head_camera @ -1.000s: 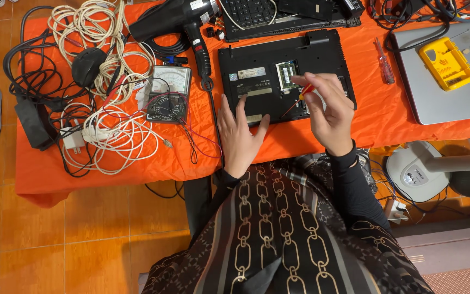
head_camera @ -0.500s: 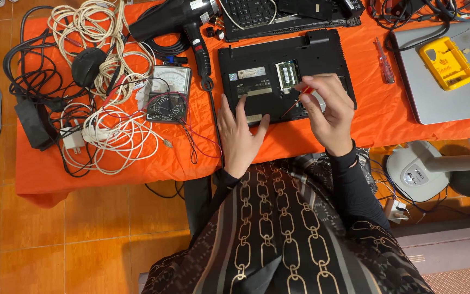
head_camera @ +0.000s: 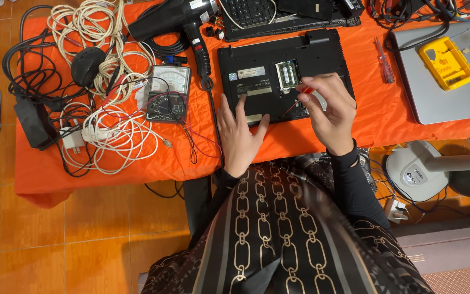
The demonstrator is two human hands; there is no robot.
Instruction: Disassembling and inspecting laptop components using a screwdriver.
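A black laptop point(head_camera: 262, 60) lies upside down on the orange tablecloth point(head_camera: 191, 158), with a small panel open showing green memory modules point(head_camera: 288, 73). My left hand point(head_camera: 239, 133) lies flat on the laptop's near edge, fingers spread. My right hand point(head_camera: 330, 109) pinches a small red-handled screwdriver point(head_camera: 299, 98), its thin shaft pointing down-left at the laptop's underside near the open bay.
Left of the laptop are an analog multimeter point(head_camera: 168, 92) with red and black leads, a black hair dryer point(head_camera: 172, 19), and tangled white and black cables point(head_camera: 99, 81). A second red screwdriver point(head_camera: 383, 60), a silver laptop point(head_camera: 452, 81) bearing a yellow bit case point(head_camera: 446, 61), and another keyboard point(head_camera: 257, 11) lie to the right and back.
My right hand has shifted slightly with the screwdriver over the laptop's underside. My left hand stays flat in place.
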